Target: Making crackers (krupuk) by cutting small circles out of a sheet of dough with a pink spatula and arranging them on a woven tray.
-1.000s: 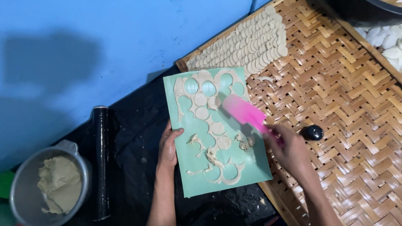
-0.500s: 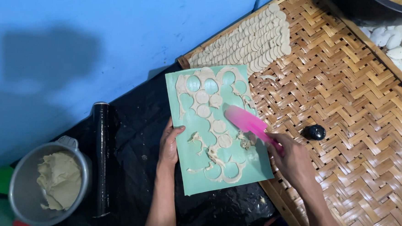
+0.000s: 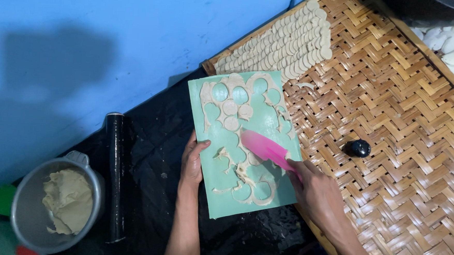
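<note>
right hand (image 3: 319, 192): pink spatula (image 3: 265, 147) (blade up-left); left hand (image 3: 191, 159): green board (image 3: 280, 190)

Woven bamboo tray (image 3: 403, 126) at three o'clock, bearing rows of pale discs (image 3: 285, 45) and a small black object (image 3: 358, 148); black roller (image 3: 115, 176) and dough-filled metal pot (image 3: 57, 206) at eight o'clock

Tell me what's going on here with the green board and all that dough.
A person's left hand steadies a green board covered in thin dough with round holes cut out. The right hand holds a pink scraper flat on the board near a few loose dough rounds. Rows of cut rounds lie on the woven tray.
</note>
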